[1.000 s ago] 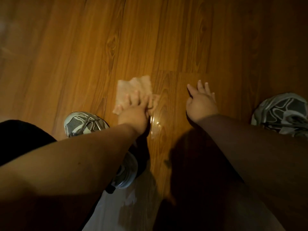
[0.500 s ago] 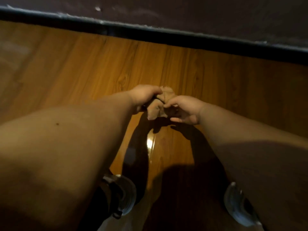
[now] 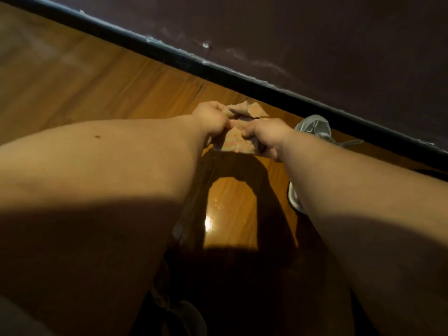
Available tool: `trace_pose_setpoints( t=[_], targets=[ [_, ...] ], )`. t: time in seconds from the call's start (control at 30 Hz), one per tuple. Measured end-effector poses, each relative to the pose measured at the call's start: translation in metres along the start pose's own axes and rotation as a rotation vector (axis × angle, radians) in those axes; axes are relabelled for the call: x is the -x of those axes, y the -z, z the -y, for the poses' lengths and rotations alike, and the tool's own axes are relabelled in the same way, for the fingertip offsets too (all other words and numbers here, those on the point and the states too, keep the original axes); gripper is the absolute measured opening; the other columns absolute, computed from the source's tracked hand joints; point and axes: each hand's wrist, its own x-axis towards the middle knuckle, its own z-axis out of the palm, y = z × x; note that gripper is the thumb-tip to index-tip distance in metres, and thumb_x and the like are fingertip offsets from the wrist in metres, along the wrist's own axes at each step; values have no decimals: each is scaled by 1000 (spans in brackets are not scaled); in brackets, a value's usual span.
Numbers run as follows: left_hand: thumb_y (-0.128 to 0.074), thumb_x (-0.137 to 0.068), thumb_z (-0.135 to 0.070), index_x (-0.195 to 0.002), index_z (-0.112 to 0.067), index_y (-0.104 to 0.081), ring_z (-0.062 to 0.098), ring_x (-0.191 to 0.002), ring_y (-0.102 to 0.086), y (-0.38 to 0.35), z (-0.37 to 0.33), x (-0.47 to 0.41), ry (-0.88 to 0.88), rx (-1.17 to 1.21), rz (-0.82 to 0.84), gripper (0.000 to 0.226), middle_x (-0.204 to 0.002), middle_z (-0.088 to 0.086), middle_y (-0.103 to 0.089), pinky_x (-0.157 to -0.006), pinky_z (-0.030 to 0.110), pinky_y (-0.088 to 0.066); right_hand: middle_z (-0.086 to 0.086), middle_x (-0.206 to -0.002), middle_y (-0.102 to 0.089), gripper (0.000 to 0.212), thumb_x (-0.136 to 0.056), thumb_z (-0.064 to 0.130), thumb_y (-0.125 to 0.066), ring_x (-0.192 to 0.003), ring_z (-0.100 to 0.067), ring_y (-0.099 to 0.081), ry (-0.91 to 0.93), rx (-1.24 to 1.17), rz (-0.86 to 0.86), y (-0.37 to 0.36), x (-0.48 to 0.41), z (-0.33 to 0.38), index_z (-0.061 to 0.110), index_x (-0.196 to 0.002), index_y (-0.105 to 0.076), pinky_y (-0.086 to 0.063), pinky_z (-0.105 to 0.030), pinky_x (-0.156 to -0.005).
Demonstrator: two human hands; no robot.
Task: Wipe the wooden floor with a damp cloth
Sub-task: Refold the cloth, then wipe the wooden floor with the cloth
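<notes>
1. Here, both hands meet a little above the middle of the view, toward twelve o'clock, with the bare forearms reaching in from seven and five o'clock.
2. The left hand [image 3: 211, 120] is at the cloth's [image 3: 236, 140] ten o'clock side. Its fingers are curled round the upper left part of the fabric, and crumpled folds stick out past its knuckles.
3. The right hand [image 3: 265, 138] is at the cloth's three o'clock side, with fingers curled and gripping the right edge.
4. The cloth is pale beige and rumpled, held between the two hands. Its lower part hangs between the wrists and a few corners poke up toward twelve o'clock.
5. The wooden floor [image 3: 97, 88] is glossy orange-brown boards. A bright spot of glare [image 3: 209, 223] lies at six o'clock from the cloth, between the forearms, ringed by their dark shadow.
6. A dark baseboard [image 3: 218, 69] runs on a slant from ten o'clock down to three o'clock, with a dark wall [image 3: 315, 32] beyond it.
7. A grey shoe [image 3: 314, 128] rests on the floor at three o'clock from the right hand, just beside the baseboard.
8. The edge of a second grey shoe [image 3: 294, 197] peeks out from behind the right forearm, at five o'clock from the cloth.
</notes>
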Motion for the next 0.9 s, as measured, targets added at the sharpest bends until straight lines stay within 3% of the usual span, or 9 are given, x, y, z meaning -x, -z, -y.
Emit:
trace_pose_setpoints(
  t=[0.13, 0.2, 0.27, 0.37, 0.47, 0.57, 0.7, 0.8, 0.9],
  targets=[
    [-58, -90, 1, -108, -14, -57, 26, -86, -64, 25, 47, -42, 182, 134, -68, 22, -102, 13, -60, -71, 36, -60, -9, -74, -62, 12, -82, 10, -67, -65, -25, -59, 5, 183, 10, -28, -59, 4, 13, -93, -64, -48, -29, -49],
    [-56, -91, -1, -109, -13, -56, 23, -78, -62, 38, 74, -52, 220, 61, -120, 22, -100, 12, -59, -61, 28, -58, -12, -94, -67, 22, -87, 20, -62, -82, -30, -64, 58, 351, -53, -41, -81, 4, 11, -107, -65, -55, -36, -65],
    [-59, -89, -6, -125, -9, -55, 26, -98, -63, 54, 105, -63, 233, -211, -131, 37, -115, 11, -61, -80, 32, -55, -8, -106, -66, 26, -91, 27, -53, -92, -28, -62, 149, 613, -136, -54, -99, 7, 12, -108, -67, -52, -37, -75],
    [-55, -90, -16, -133, -18, -50, 30, -113, -55, 72, 142, -64, 279, -595, -107, 43, -130, 11, -52, -81, 31, -47, -10, -116, -64, 31, -92, 25, -50, -99, -28, -59, 278, 915, -169, -73, -108, -1, 15, -119, -63, -48, -35, -79],
    [-71, -74, -21, -126, -26, -48, 40, -125, -39, 86, 168, -63, 360, -682, -141, 57, -140, 14, -33, -94, 43, -45, -9, -148, -39, 49, -94, 26, -46, -135, -28, -36, 453, 1231, 154, -109, -98, -28, 18, -142, -44, -30, -35, -108],
    [-78, -73, -28, -149, -34, -25, 40, -144, -13, 92, 186, -57, 491, -593, -153, 93, -160, 11, -5, -112, 48, -29, -6, -153, -32, 52, -88, 36, -49, -142, -27, -23, 871, 1376, 481, -134, -69, -69, 23, -138, -48, -17, -42, -115],
    [-78, -75, -45, -153, -39, -7, 36, -147, 6, 97, 202, -52, 578, -508, -184, 106, -161, 9, 15, -116, 55, -18, 5, -160, -18, 51, -91, 35, -46, -147, -20, -4, 1277, 1560, 998, -131, -77, -75, 33, -142, -43, 0, -49, -117],
    [-68, -80, -56, -151, -43, 1, 49, -143, 10, 99, 209, -50, 676, -480, -201, 100, -160, 9, 19, -116, 58, -14, 12, -159, -16, 53, -96, 25, -43, -147, -17, -7, 1184, 1521, 778, -113, -137, -36, 40, -146, -32, -3, -42, -117],
    [-69, -83, -46, -151, -41, 8, 51, -141, 12, 105, 212, -52, 693, -491, -127, 103, -157, 17, 22, -117, 57, -11, 1, -160, -16, 52, -100, 27, -38, -148, -26, -8, 703, 1389, 264, -87, -204, 20, 29, -150, -27, -10, -41, -117]
  ],
)
